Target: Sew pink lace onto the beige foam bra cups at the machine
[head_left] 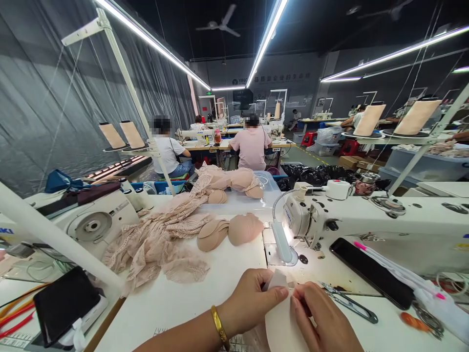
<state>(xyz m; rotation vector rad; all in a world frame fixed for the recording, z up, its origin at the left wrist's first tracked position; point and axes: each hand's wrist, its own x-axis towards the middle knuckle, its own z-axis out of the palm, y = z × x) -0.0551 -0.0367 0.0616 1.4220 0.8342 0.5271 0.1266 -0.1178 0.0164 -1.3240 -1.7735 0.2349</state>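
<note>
Left hand (252, 303): fingers pinched on foam bra cup (281, 328) edge.
Right hand (324, 320): fingertips clamped on same edge.
Risk: light pinch may slip; thread snips (350, 304) lie near.

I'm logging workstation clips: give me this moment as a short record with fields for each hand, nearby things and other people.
Left hand: the left hand, gold bracelet at the wrist, pinches the foam cup at its upper edge.
Right hand: the right hand grips the same foam cup from the right.
Nearby: sewing machine, black phone, thread snips, lace fabric, stacked cups.
Others: person in pink and person in white, seated ahead, backs turned.
</note>
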